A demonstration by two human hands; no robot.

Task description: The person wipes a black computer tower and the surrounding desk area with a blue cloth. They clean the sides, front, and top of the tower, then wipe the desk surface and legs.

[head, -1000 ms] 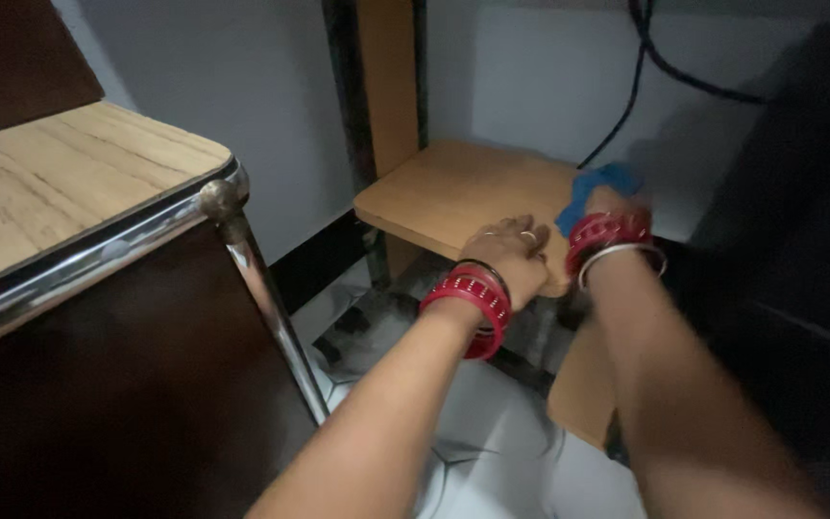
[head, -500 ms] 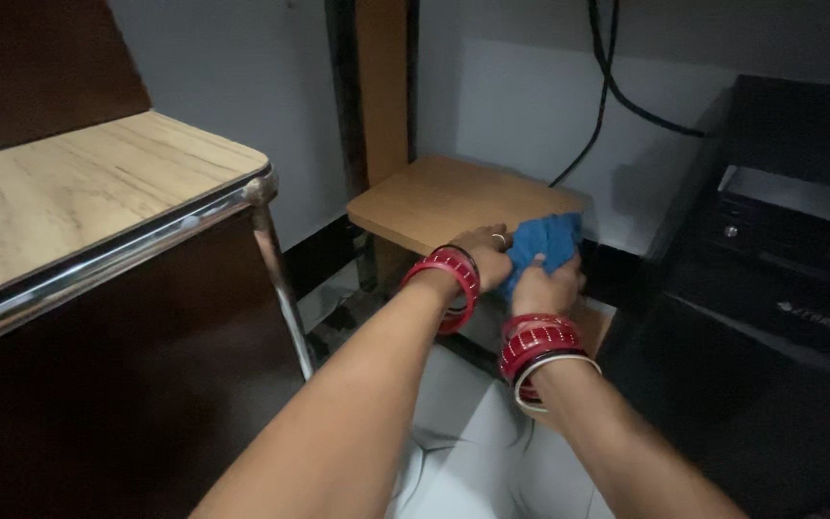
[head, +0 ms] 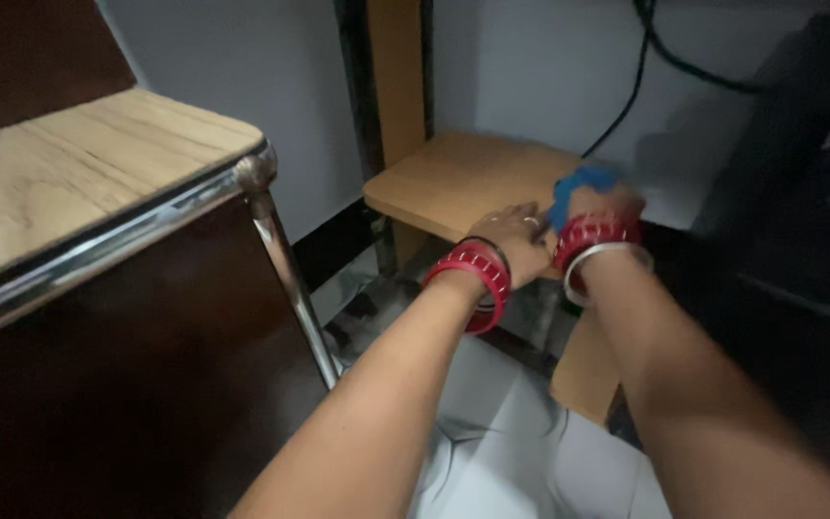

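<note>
Here, a blue cloth (head: 580, 183) is gripped in the right hand (head: 596, 204) at the right edge of a low wooden shelf (head: 453, 178); the left hand (head: 516, 240), flat and empty, is pressed on the shelf's front edge just left of it.

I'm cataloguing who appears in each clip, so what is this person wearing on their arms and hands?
Both forearms are bare, with no sleeves in view. The left wrist carries a stack of red bangles with small pale marks and a dark one at the hand end. The right wrist has similar red bangles plus a silvery one. The left hand wears a thin ring.
</note>
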